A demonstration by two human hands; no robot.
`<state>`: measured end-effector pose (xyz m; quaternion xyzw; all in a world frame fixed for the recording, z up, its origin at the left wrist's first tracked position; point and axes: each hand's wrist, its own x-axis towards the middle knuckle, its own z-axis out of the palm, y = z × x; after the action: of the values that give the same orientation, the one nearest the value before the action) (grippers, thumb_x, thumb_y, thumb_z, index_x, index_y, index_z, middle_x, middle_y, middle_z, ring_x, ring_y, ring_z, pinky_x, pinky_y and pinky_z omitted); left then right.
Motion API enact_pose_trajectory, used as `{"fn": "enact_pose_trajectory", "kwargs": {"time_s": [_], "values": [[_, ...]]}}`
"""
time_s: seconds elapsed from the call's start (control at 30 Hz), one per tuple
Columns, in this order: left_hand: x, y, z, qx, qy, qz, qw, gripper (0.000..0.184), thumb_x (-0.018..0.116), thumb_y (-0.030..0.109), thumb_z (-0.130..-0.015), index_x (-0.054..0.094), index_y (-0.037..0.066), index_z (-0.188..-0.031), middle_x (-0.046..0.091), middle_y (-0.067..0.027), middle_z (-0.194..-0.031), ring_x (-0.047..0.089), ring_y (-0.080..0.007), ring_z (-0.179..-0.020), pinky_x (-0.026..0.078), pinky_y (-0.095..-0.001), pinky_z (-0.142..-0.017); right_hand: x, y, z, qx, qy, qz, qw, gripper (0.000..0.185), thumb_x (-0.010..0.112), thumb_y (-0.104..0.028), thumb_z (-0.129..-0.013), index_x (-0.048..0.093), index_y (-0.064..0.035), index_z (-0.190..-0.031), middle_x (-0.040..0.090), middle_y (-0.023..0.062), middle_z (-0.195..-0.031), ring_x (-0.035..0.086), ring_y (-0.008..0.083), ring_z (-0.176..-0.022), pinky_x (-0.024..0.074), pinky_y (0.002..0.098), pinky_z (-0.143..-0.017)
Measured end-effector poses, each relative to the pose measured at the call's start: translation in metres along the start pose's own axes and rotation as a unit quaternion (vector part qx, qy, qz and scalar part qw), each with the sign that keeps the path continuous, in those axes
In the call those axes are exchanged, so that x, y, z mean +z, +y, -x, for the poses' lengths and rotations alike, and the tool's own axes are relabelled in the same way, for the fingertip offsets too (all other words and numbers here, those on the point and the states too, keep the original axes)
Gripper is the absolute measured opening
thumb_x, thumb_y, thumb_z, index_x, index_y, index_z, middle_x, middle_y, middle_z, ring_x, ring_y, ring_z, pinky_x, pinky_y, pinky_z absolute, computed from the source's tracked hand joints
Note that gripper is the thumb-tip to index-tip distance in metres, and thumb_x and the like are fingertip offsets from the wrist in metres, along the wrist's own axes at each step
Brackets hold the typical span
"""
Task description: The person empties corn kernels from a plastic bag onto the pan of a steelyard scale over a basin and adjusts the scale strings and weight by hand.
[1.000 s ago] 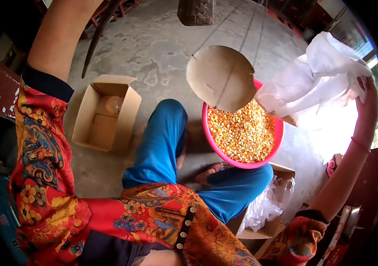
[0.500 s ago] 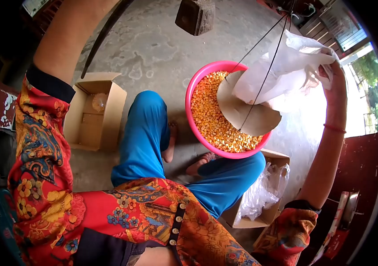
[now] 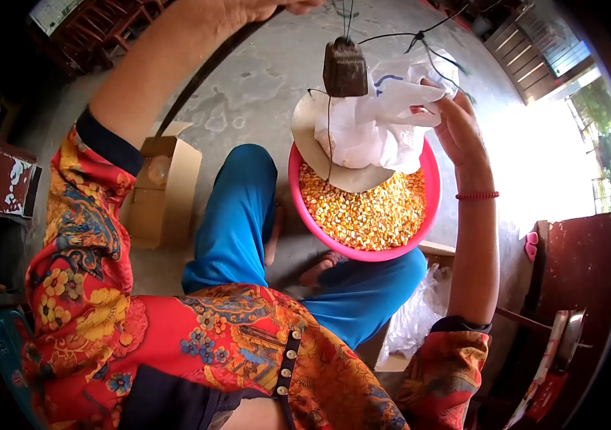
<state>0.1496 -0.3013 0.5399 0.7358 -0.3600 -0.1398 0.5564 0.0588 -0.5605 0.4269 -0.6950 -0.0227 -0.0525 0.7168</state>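
One bag point(image 3: 384, 132), one pan point(image 3: 355, 179), one basin point(image 3: 363, 254): white, translucent, crumpled, the bag is over the pan, your right hand's point(image 3: 459, 129) fingers clamping it; your left hand's point(image 3: 266, 6), I cannot tell

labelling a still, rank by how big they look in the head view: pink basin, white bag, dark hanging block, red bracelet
1. Pink basin
2. White bag
3. Dark hanging block
4. Red bracelet

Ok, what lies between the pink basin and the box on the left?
Head view: the person's blue-trousered left knee, bare left foot and grey floor.
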Motion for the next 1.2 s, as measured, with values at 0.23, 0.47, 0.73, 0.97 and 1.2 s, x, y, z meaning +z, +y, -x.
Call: {"fn": "enact_pose_trajectory", "kwargs": {"time_s": [0.23, 0.47, 0.73, 0.97, 1.2], "values": [[0.025, -0.072, 0.008, -0.038, 0.048, -0.048, 0.997, 0.034, 0.065, 0.040, -0.082, 0.058, 0.006, -0.085, 0.032, 0.0089, -0.055, 0.026, 0.0000, -0.045, 0.019, -0.0186, -0.038, -0.002, -0.004, 0.032, 0.006, -0.070, 0.193, 0.979, 0.048, 0.062, -0.009, -0.078, 0.046, 0.0002, -0.122, 0.060, 0.0109, -0.105, 0.055, 0.0162, -0.095, 0.0429, 0.0300, -0.086], [0.026, -0.099, 0.028, -0.108, 0.027, 0.066, 0.992, 0.030, 0.065, 0.036, -0.083, 0.056, 0.007, -0.083, 0.031, 0.0086, -0.055, 0.025, -0.0008, -0.045, 0.018, -0.0186, -0.037, -0.051, 0.026, 0.082, -0.059, 0.207, -0.004, 0.977, 0.042, 0.058, -0.008, -0.082, 0.047, 0.0010, -0.122, 0.062, 0.0098, -0.102, 0.060, 0.0188, -0.087, 0.0501, 0.0316, -0.078], [0.062, -0.129, 0.019, -0.142, 0.035, 0.095, 0.985, 0.031, 0.066, 0.034, -0.082, 0.059, 0.004, -0.083, 0.037, 0.0070, -0.057, 0.031, -0.0024, -0.046, 0.023, -0.0203, -0.038, 0.018, 0.064, 0.067, -0.063, 0.170, -0.031, 0.983, 0.038, 0.066, -0.007, -0.077, 0.054, 0.0008, -0.112, 0.062, 0.0091, -0.100, 0.059, 0.0179, -0.090, 0.0484, 0.0303, -0.077], [0.072, -0.143, -0.011, -0.199, -0.015, 0.198, 0.960, 0.056, 0.065, 0.050, -0.078, 0.063, -0.003, -0.097, 0.063, -0.0085, -0.082, 0.059, -0.0127, -0.072, 0.047, -0.0245, -0.064, 0.006, 0.049, 0.001, -0.282, 0.126, 0.346, 0.886, 0.030, 0.069, -0.008, -0.075, 0.059, -0.0012, -0.103, 0.062, 0.0072, -0.096, 0.058, 0.0139, -0.086, 0.0471, 0.0283, -0.076], [0.062, -0.153, 0.003, -0.079, -0.042, 0.018, 0.996, 0.044, 0.073, 0.015, -0.063, 0.057, -0.006, -0.098, 0.062, -0.0090, -0.086, 0.057, -0.0121, -0.078, 0.047, -0.0266, -0.069, -0.025, 0.061, -0.027, -0.008, 0.235, -0.038, 0.971, 0.026, 0.053, -0.006, -0.083, 0.057, 0.0028, -0.106, 0.063, 0.0112, -0.090, 0.061, 0.0178, -0.079, 0.0505, 0.0276, -0.068]]}}
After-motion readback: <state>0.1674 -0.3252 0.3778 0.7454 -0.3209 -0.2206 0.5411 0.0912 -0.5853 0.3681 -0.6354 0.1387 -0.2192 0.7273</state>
